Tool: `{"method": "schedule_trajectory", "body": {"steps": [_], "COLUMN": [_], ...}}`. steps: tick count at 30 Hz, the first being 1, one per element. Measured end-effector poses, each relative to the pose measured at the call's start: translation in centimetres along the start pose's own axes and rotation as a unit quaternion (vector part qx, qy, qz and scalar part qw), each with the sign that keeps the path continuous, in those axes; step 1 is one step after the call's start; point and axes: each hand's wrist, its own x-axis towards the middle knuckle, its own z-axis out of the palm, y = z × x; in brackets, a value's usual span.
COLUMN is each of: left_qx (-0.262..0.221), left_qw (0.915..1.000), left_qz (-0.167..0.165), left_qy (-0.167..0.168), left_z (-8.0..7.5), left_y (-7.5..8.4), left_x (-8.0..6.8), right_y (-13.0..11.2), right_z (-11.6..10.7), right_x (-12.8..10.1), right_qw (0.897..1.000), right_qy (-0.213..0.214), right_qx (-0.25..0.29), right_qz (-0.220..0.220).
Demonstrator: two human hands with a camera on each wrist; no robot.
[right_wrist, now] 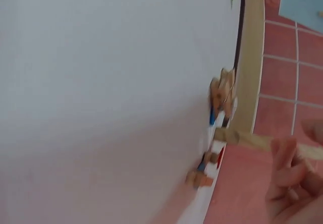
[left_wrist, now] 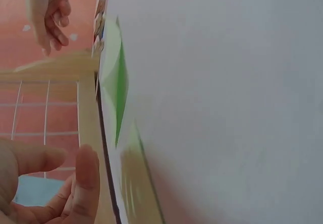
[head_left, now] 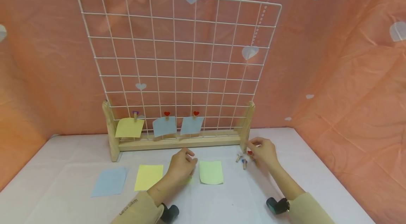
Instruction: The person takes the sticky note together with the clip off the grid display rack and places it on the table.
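The left hand [head_left: 181, 166] lies with curled fingers on the white table [head_left: 63, 188], its fingertips over a green paper sheet [head_left: 189, 179] of which only a sliver shows at the hand's 5 o'clock; whether the fingers actually pinch that sheet cannot be told. In the left wrist view the thumb and fingers [left_wrist: 30, 158] sit loosely apart with nothing between them, and the green sheet [left_wrist: 120, 90] lies flat beside the wooden base.

The right hand [head_left: 263, 151] hovers at the table's 2 o'clock side, fingers bent over a small cluster of wooden clothespins [head_left: 243, 160]. The right wrist view shows its fingers [right_wrist: 282, 176] curled close to the pins [right_wrist: 222, 95], but a firm hold on one is not clear.

Between the hands, at the left hand's 3 o'clock, lies a pale green sheet [head_left: 211, 172]. At its 9 o'clock lie a yellow sheet [head_left: 148, 176] and, farther out, a blue sheet [head_left: 110, 181].

At 12 o'clock from both hands stands a white wire grid [head_left: 177, 58] in a wooden base [head_left: 177, 143]. Clipped along its lowest row are a yellow note [head_left: 129, 127] and two blue notes [head_left: 165, 125], the blue ones under red heart pegs [head_left: 166, 113]. Behind everything hangs a pink cloth with pale hearts [head_left: 349, 76].
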Motion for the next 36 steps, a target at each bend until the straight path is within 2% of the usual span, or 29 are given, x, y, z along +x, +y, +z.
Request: {"method": "schedule_trajectory", "body": {"steps": [6, 12, 19, 22, 26, 31, 36], "left_qx": [0.024, 0.019, 0.000, -0.007, -0.009, -0.013, -0.026], "left_qw": [0.9982, 0.9947, 0.9900, 0.9856, 0.9812, 0.9775, 0.9722], "left_qz": [0.008, 0.033, 0.041, 0.063, 0.080, 0.089, 0.104], "left_qy": [0.054, 0.096, 0.135, 0.157, 0.176, 0.191, 0.208], "left_z": [-1.3, -2.3, -2.6, -2.7, -2.9, -3.1, -3.1], "left_y": [0.1, 0.2, -0.1, -0.3, -0.3, -0.2, -0.1], "left_x": [0.9, 1.6, 2.5, 2.8, 3.2, 3.5, 3.8], "right_y": [-1.5, -2.6, -4.0, -4.8, -5.6, -6.4, -7.1], "right_z": [1.2, 2.6, 4.1, 4.7, 5.4, 6.2, 6.9], "right_x": [0.1, 0.5, 0.8, 1.0, 1.2, 1.4, 1.6], "right_qw": [0.999, 0.997, 0.994, 0.992, 0.988, 0.984, 0.979], "right_qy": [-0.013, -0.032, -0.029, -0.027, -0.029, -0.021, -0.020], "right_qx": [0.023, 0.061, 0.087, 0.103, 0.138, 0.151, 0.179], "right_qz": [-0.031, -0.039, -0.059, -0.061, -0.065, -0.091, -0.097]}}
